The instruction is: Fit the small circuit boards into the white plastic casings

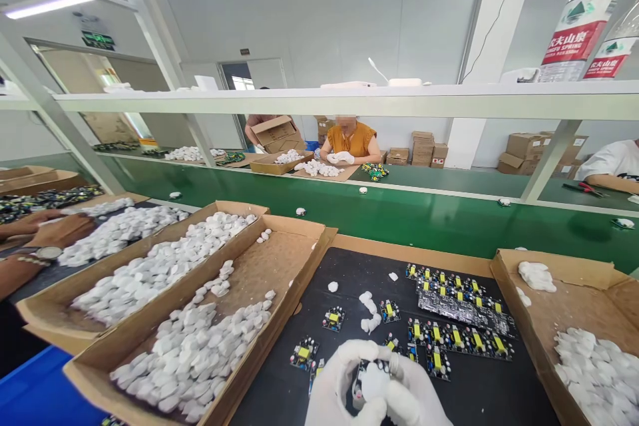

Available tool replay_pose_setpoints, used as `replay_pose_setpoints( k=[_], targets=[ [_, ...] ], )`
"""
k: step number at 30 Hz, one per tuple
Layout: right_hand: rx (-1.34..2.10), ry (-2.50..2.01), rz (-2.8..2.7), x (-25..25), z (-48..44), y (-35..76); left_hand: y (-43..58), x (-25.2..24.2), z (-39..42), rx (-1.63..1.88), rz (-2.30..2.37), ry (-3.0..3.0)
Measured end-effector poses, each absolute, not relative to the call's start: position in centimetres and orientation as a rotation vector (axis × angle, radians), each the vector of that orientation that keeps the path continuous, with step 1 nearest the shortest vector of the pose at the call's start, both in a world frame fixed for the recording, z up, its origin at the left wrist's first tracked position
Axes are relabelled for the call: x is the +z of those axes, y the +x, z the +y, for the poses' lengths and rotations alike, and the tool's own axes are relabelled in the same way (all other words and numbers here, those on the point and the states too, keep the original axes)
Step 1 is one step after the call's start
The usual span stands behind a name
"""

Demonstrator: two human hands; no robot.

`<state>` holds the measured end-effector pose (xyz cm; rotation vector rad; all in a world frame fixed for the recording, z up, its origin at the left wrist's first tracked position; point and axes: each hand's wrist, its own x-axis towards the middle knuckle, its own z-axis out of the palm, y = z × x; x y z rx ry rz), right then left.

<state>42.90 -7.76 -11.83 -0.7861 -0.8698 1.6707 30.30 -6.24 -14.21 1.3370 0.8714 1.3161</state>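
My left hand (327,386) and my right hand (419,389), both in white gloves, close round a small circuit board (357,389) at the bottom centre. A soft white lump (374,381) sits on that board, pressed by my fingertips. Much of the board is hidden by the gloves. Beyond my hands, on a black mat (349,273), lie loose boards with yellow parts, such as one board (333,318) and another (303,353). A short chain of white lumps (369,313) lies among them. Joined rows of boards (459,338) spread to the right.
Cardboard trays of white lumps stand left (294,286) and right (524,339). A green conveyor belt (409,219) crosses behind, carrying several spaced pieces. Above it runs a white shelf (319,101) with water bottles (574,33). A co-worker's hands (60,231) are at far left; other people sit across.
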Motion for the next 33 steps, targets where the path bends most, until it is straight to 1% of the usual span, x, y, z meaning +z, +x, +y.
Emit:
replay_pose_setpoints(
  k=[4,8,14,18,22,26,29,33],
  targets=[
    [1.64,-1.078,-0.957,-9.5,-7.4,43.1,30.1,-14.9,-6.3,1.247,0.917,1.39],
    [1.604,-1.274,-1.007,-9.3,-7.6,43.5,29.6,-15.6,-6.1,1.21,0.915,1.396],
    [1.565,-0.883,-0.943,-12.0,-7.6,43.3,29.1,-15.7,-5.5,1.267,0.958,1.649],
    [1.583,-0.909,-1.112,-12.2,-6.7,43.3,29.4,-15.1,-5.6,1.317,1.12,1.741],
    [1.601,-0.971,-1.193,-11.3,-6.6,43.5,29.5,-14.9,-5.7,1.372,1.062,1.779],
    [1.596,-0.995,-1.153,-10.2,-7.1,43.4,29.2,-15.4,-5.6,1.297,0.949,1.721],
    [1.573,-1.01,-1.155,-10.0,-6.9,43.0,28.7,-15.4,-5.5,1.301,0.914,1.799],
    [1.587,-0.975,-0.945,-10.5,-5.8,42.4,27.0,-14.9,-4.7,1.291,0.953,1.921]
  ],
)
